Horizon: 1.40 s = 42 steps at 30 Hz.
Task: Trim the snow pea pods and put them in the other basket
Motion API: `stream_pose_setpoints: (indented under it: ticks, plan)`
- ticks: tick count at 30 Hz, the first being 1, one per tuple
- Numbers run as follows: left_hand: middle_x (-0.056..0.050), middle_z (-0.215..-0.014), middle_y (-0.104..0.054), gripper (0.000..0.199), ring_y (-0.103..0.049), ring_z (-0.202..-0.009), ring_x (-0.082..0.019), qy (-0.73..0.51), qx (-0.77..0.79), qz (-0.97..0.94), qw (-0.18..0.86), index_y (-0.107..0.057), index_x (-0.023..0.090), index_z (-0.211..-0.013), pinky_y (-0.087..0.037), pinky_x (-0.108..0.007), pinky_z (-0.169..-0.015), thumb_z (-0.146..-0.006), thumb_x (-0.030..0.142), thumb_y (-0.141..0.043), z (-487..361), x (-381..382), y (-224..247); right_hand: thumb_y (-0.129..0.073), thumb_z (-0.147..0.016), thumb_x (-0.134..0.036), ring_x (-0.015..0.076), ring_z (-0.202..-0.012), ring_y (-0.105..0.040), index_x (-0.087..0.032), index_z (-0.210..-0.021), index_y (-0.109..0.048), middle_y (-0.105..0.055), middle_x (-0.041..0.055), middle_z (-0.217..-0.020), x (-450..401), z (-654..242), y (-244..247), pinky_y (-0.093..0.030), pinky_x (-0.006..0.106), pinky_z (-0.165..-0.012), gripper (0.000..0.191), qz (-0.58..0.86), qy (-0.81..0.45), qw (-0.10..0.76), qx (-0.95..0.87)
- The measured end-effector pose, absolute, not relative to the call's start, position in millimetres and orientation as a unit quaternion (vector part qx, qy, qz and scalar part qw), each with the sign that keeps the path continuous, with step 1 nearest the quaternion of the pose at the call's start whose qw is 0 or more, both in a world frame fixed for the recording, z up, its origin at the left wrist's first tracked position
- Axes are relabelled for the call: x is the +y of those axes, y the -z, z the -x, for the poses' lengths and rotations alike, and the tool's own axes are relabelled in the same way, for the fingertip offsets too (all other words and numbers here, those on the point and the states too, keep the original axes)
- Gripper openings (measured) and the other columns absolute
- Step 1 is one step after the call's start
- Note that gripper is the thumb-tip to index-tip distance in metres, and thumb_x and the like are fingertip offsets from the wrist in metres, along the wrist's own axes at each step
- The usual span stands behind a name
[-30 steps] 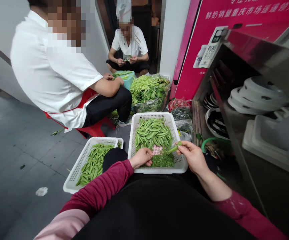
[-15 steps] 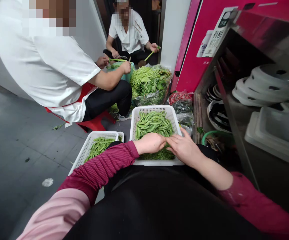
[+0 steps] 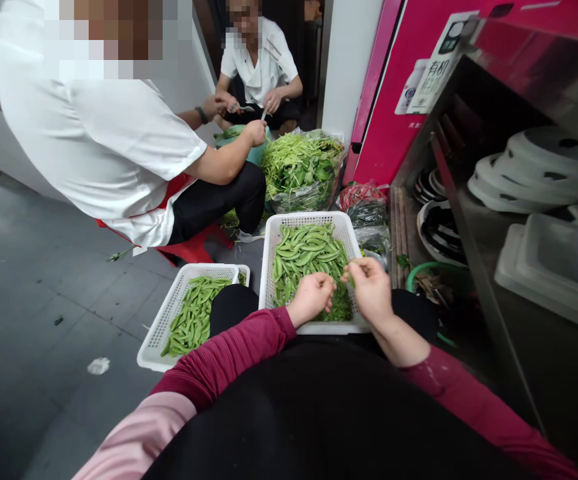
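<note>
A white perforated basket [image 3: 271,267] stands in front of my lap. Flat green pea pods [image 3: 309,250] fill its far part, and finer green trimmings [image 3: 339,308] lie in the near part. Over the near left of that basket, my left hand [image 3: 313,298] is closed in a pinch; what it holds, if anything, is too small to make out. My right hand [image 3: 373,291] is closed above the basket's right rim, with a bit of green, seemingly a pea pod, between thumb and fingers. A small gap separates the two hands.
A second white basket [image 3: 156,337] with pea pods stands at the left. Ahead sit two people in white shirts [image 3: 133,133] beside a big bag of leafy greens [image 3: 301,170]. Bagged red chillies [image 3: 361,195], a green-rimmed bin [image 3: 421,267] and a metal shelf [image 3: 489,247] with white containers are at the right.
My hands were together over the basket and are now apart. The right hand's outstretched fingers have curled into a pinch. The co-workers' hands have moved closer together.
</note>
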<state>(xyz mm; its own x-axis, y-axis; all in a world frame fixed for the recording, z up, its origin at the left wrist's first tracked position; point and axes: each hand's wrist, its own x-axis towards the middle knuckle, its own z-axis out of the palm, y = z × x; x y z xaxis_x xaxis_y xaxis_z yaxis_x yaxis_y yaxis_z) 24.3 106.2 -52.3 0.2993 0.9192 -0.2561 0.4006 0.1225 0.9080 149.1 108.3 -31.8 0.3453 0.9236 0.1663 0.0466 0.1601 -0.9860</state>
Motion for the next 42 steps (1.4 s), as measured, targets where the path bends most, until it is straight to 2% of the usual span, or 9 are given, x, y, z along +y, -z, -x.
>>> stream_pose_setpoints:
  ticks: [3,6,12,17,23,26,29,36,42]
  plan:
    - [-0.003,-0.071,-0.053,0.017,-0.055,-0.065,-0.012,-0.104,0.496,-0.752,0.422,-0.058,0.014,-0.084,-0.046,-0.024,-0.063,-0.078,0.018,-0.043,-12,106,75,-0.052,-0.075,-0.031,0.0102,-0.058,-0.056,-0.02,-0.076,-0.045,-0.056,-0.0013,-0.074,128,-189,23,-0.048,0.028,-0.059,0.013,0.479,-0.308,0.761,-0.31]
    - [-0.007,-0.099,-0.05,0.035,-0.051,-0.092,-0.017,-0.024,0.444,-0.86,0.251,-0.057,0.02,-0.103,-0.041,-0.028,-0.082,-0.069,0.012,-0.054,8,112,89,-0.054,-0.072,-0.029,0.0083,-0.048,-0.051,-0.021,-0.076,-0.043,-0.055,-0.0033,-0.067,136,-228,16,-0.045,0.023,-0.047,0.014,0.454,-0.341,0.789,-0.236]
    - [-0.013,-0.09,-0.052,0.02,-0.049,-0.091,-0.021,0.107,0.447,-0.884,0.079,-0.061,0.011,-0.082,-0.04,-0.034,-0.077,-0.081,0.013,-0.041,33,136,91,-0.064,-0.064,-0.032,0.0047,-0.033,-0.028,-0.017,-0.072,-0.051,-0.027,-0.0114,-0.044,112,-215,35,-0.023,0.017,-0.031,0.022,0.469,-0.639,0.54,-0.283]
    - [-0.01,-0.085,-0.053,0.018,-0.053,-0.081,-0.017,0.073,0.449,-0.889,0.058,-0.058,0.013,-0.087,-0.041,-0.029,-0.073,-0.082,0.017,-0.041,37,137,74,-0.063,-0.065,-0.037,0.0048,-0.034,-0.033,-0.014,-0.087,-0.06,-0.044,-0.0068,-0.05,93,-171,65,-0.024,0.018,-0.032,0.032,0.555,-0.607,0.411,-0.394]
    - [-0.005,-0.086,-0.057,0.018,-0.055,-0.076,-0.015,-0.066,0.466,-0.87,0.146,-0.057,0.018,-0.089,-0.042,-0.024,-0.067,-0.078,0.031,-0.051,23,118,47,-0.056,-0.072,-0.037,0.0102,-0.041,-0.045,-0.018,-0.089,-0.063,-0.051,-0.0037,-0.052,89,-143,67,-0.035,0.022,-0.039,0.027,0.582,-0.481,0.4,-0.52]
    - [-0.004,-0.086,-0.059,0.019,-0.055,-0.077,-0.014,-0.159,0.471,-0.837,0.228,-0.058,0.017,-0.091,-0.042,-0.022,-0.069,-0.076,0.028,-0.054,16,110,36,-0.054,-0.076,-0.034,0.0156,-0.061,-0.056,-0.018,-0.082,-0.064,-0.06,0.0017,-0.064,90,-143,57,-0.045,0.026,-0.057,0.02,0.571,-0.368,0.433,-0.592]
    - [-0.004,-0.085,-0.06,0.019,-0.054,-0.074,-0.012,-0.237,0.468,-0.801,0.287,-0.058,0.016,-0.093,-0.042,-0.021,-0.068,-0.078,0.026,-0.05,11,108,24,-0.054,-0.077,-0.028,0.0175,-0.076,-0.057,-0.019,-0.082,-0.064,-0.063,0.0048,-0.081,90,-148,51,-0.045,0.03,-0.072,0.014,0.534,-0.251,0.432,-0.682]
    - [0.001,-0.058,-0.056,0.012,-0.049,-0.051,-0.007,-0.237,0.497,-0.759,0.348,-0.058,0.014,-0.069,-0.039,-0.018,-0.052,-0.074,0.019,-0.048,4,106,9,-0.044,-0.084,-0.02,0.0186,-0.077,-0.056,-0.016,-0.085,-0.061,-0.059,0.0075,-0.079,87,-152,55,-0.046,0.03,-0.071,0.017,0.473,-0.085,0.354,-0.803]
    - [0.005,-0.048,-0.047,0.004,-0.048,-0.039,-0.007,-0.244,0.532,-0.623,0.519,-0.05,0.015,-0.069,-0.037,-0.016,-0.039,-0.07,0.014,-0.046,0,108,20,-0.042,-0.085,-0.018,0.0178,-0.077,-0.056,-0.017,-0.085,-0.06,-0.059,0.0073,-0.08,82,-149,49,-0.046,0.029,-0.071,0.018,0.452,-0.08,0.36,-0.812]
